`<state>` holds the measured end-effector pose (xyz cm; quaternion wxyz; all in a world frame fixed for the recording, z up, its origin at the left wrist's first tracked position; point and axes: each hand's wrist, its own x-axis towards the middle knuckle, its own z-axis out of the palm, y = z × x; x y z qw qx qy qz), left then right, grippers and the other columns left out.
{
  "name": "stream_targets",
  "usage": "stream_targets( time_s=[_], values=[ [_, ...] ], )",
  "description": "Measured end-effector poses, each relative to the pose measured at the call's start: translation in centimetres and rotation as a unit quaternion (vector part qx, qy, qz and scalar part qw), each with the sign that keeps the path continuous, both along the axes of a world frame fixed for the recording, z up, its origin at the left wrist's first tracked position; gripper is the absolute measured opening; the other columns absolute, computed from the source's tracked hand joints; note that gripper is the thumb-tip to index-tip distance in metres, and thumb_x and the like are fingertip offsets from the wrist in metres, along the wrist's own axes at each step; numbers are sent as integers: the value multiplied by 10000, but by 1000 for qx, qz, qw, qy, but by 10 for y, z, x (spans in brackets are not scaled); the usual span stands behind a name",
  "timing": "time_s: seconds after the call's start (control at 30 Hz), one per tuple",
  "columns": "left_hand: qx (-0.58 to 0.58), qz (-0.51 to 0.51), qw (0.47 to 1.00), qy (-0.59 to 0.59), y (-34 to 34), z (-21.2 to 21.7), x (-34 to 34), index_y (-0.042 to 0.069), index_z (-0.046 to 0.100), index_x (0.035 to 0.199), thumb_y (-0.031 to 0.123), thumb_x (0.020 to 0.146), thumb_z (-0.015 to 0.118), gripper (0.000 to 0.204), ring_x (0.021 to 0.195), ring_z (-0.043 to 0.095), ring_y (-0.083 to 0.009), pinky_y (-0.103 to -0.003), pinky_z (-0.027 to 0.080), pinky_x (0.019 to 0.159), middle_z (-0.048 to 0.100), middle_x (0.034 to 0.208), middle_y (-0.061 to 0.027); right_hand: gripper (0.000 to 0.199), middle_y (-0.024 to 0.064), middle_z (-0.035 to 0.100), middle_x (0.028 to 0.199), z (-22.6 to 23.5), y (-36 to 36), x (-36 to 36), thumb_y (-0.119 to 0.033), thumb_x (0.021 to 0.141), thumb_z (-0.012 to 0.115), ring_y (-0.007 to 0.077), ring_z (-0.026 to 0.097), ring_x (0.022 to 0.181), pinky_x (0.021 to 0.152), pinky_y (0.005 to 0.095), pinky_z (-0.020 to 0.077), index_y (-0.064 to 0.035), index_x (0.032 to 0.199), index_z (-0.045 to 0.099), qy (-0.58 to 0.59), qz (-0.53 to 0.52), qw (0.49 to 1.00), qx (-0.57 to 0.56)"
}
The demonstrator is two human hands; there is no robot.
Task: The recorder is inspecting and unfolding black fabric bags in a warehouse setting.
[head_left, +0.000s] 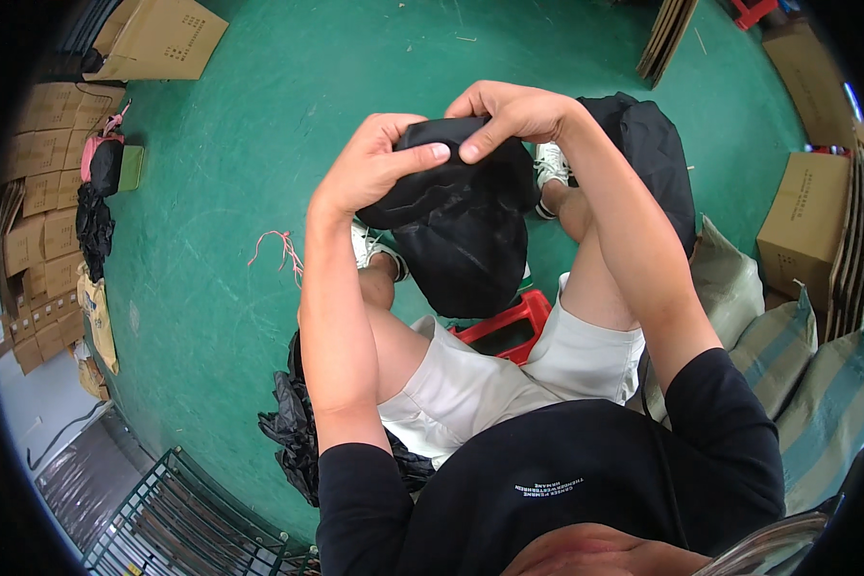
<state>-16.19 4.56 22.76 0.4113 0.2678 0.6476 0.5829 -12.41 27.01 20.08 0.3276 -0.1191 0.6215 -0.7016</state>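
Note:
A soft black piece with a smooth, slightly shiny, creased surface (466, 240) hangs between my knees; I cannot tell its exact kind. My left hand (379, 158) grips its top edge from the left, thumb lying over the near side and fingers curled behind. From the right, my right hand (518, 115) pinches the same edge, its thumb pointing toward the left thumb with a small gap between them. The fingertips behind the edge are hidden. Beneath the hanging piece, a red plastic stool or crate (518, 331) partly shows between my legs.
Black fabric (658, 154) lies beyond my right leg. Crumpled black plastic (293, 422) sits by my left thigh, near pink string (283, 252). Woven sacks (773, 346) and a carton (804, 211) stand at right. Stacked cartons (48, 187) and a metal rack (182, 518) are at left.

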Motion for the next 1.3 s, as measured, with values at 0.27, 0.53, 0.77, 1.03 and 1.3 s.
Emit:
stream_targets(
  time_s=[0.27, 0.53, 0.77, 1.03, 1.3],
  values=[
    [243, 215, 934, -150, -24, 5, -7, -7, 592, 1001, 100, 849, 607, 187, 784, 630, -141, -268, 508, 735, 660, 906, -91, 426, 97, 689, 832, 6, 37, 5, -106, 601, 829, 133, 652, 701, 659, 257, 529, 96, 910, 617, -23, 56, 998, -3],
    [452, 243, 828, -228, -46, -6, -26, 11, 590, 1067, 201, 953, 442, 266, 934, 633, -278, -402, 501, 874, 658, 1032, -138, 664, 173, 663, 1043, -15, 69, 7, -89, 451, 781, 254, 655, 942, 926, 316, 474, 105, 1050, 571, 63, -97, 922, -370],
    [398, 282, 812, -321, -43, -8, -31, -18, 647, 1013, 220, 953, 438, 323, 928, 651, -288, -398, 515, 874, 679, 1010, -159, 499, 92, 627, 867, 9, 48, 6, -409, 819, 651, 123, 612, 698, 611, 219, 482, -27, 1102, 497, -6, -79, 970, -229],
    [265, 252, 851, -376, -17, -6, -18, -4, 647, 1000, 184, 927, 545, 226, 751, 678, -187, -285, 555, 688, 696, 887, -104, 543, 72, 622, 1046, -12, -2, -12, -310, 755, 730, 146, 601, 934, 805, 275, 466, -37, 1177, 524, 119, -205, 968, -83],
    [133, 179, 919, -327, 3, 5, -4, 35, 630, 919, 183, 872, 637, 155, 668, 651, -150, -260, 540, 626, 677, 821, -85, 365, 24, 647, 946, -9, -13, -11, -208, 736, 740, 99, 588, 890, 873, 255, 433, -19, 1014, 598, 12, -40, 997, -65]
  ],
)
